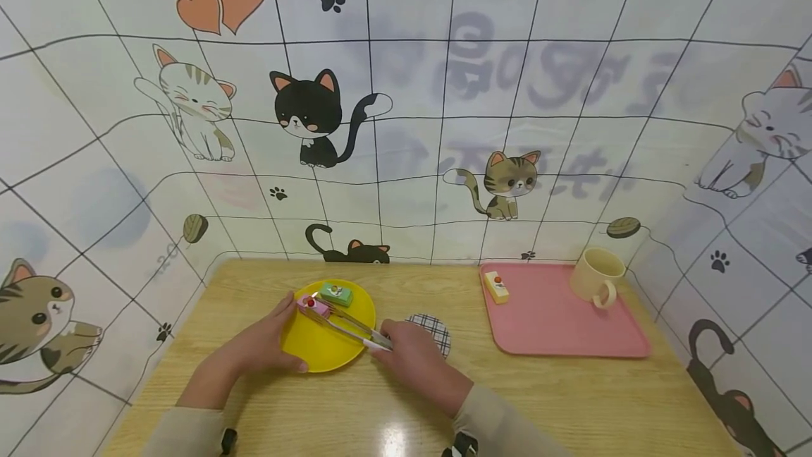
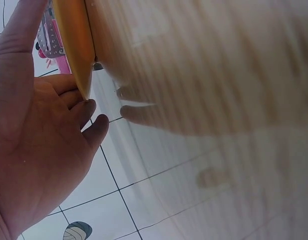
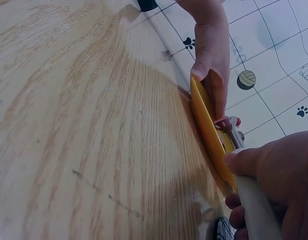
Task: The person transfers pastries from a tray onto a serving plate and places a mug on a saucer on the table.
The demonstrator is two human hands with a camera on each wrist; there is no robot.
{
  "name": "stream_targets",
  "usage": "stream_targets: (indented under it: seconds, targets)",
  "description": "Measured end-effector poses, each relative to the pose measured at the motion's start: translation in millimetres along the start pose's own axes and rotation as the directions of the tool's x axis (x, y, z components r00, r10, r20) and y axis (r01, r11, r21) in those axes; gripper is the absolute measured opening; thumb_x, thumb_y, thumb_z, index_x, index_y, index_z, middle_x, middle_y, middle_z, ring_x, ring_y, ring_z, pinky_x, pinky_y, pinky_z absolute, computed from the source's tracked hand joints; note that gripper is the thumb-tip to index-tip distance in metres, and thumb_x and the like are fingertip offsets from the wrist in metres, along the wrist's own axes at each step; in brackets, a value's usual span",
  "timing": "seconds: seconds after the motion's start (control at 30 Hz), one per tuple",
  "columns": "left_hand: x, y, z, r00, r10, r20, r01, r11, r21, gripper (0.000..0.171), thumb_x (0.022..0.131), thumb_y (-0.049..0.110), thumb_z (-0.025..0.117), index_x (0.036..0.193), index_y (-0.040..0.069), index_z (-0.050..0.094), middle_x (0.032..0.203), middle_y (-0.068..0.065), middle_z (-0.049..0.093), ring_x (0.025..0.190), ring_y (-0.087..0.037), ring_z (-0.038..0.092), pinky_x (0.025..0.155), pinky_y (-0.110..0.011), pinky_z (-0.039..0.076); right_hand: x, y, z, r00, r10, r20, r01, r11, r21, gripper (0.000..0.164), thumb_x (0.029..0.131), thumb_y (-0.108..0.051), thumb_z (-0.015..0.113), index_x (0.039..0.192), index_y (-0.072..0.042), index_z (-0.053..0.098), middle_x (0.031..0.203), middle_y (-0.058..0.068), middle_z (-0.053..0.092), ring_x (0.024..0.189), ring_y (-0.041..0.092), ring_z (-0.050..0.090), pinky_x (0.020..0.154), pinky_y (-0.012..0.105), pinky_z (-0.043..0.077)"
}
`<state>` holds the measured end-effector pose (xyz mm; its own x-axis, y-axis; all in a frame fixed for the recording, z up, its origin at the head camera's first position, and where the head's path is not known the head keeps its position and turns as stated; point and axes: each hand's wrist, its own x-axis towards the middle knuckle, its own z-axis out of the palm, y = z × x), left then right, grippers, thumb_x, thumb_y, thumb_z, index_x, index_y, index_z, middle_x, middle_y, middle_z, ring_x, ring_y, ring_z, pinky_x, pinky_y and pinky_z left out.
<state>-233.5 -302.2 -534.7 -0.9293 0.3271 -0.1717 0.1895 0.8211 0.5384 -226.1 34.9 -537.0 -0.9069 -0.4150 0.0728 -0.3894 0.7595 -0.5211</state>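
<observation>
A yellow plate (image 1: 323, 344) is on the table, with a pink toy cake piece (image 1: 314, 306) and a green one (image 1: 336, 294) at its back. My left hand (image 1: 266, 337) holds the plate's left rim, thumb at the front edge and fingers along the far side. In the left wrist view, fingertips (image 2: 96, 127) bend around the rim. My right hand (image 1: 415, 362) grips metal tongs (image 1: 355, 333) by their white handle (image 3: 256, 210). The tongs' ends reach over the plate to the pink piece; whether they pinch it I cannot tell.
A checked round coaster (image 1: 434, 330) lies partly behind my right hand. Farther right is a pink tray (image 1: 564, 330), with a yellow toy cake piece (image 1: 497, 288) at its left and a cream mug (image 1: 596, 275) at its back right corner. Cat-print walls stand behind the table (image 1: 355, 415).
</observation>
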Motion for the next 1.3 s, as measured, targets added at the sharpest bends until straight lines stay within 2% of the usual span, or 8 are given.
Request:
stream_targets:
  seconds: [0.43, 0.93, 1.3]
  targets:
    - [-0.7, 0.0, -1.4, 1.000, 0.020, -0.008, -0.020, 1.000, 0.007, 0.137, 0.075, 0.059, 0.099, 0.171, -0.007, 0.027, 0.182, -0.028, 0.008, 0.162, -0.055, 0.027, 0.128, -0.067, 0.031, 1, 8, 3, 0.999, 0.052, 0.008, -0.053, 0.999, 0.003, 0.034, 0.095, -0.047, 0.088, 0.104, -0.018, 0.072, 0.076, -0.012, 0.058, 0.065, 0.010, 0.054, 0.057, 0.027, 0.046]
    - [-0.2, 1.1, -2.7, 1.000, 0.018, -0.006, -0.018, 1.000, 0.001, 0.137, 0.074, 0.058, 0.100, 0.171, -0.008, 0.028, 0.182, -0.029, 0.008, 0.161, -0.055, 0.028, 0.128, -0.067, 0.031, -3, 10, 2, 0.998, 0.066, -0.006, -0.066, 0.997, 0.035, 0.035, 0.093, -0.046, 0.090, 0.104, -0.017, 0.073, 0.077, -0.011, 0.058, 0.068, 0.011, 0.054, 0.058, 0.028, 0.046]
    - [0.6, -0.4, -2.4, 1.000, 0.016, -0.003, -0.016, 1.000, -0.009, 0.138, 0.075, 0.057, 0.100, 0.171, -0.008, 0.026, 0.182, -0.029, 0.008, 0.162, -0.055, 0.026, 0.128, -0.067, 0.029, -13, 11, -8, 0.997, 0.076, -0.006, -0.076, 0.995, 0.070, 0.034, 0.092, -0.042, 0.092, 0.108, -0.017, 0.075, 0.082, -0.012, 0.061, 0.072, 0.010, 0.055, 0.063, 0.028, 0.048]
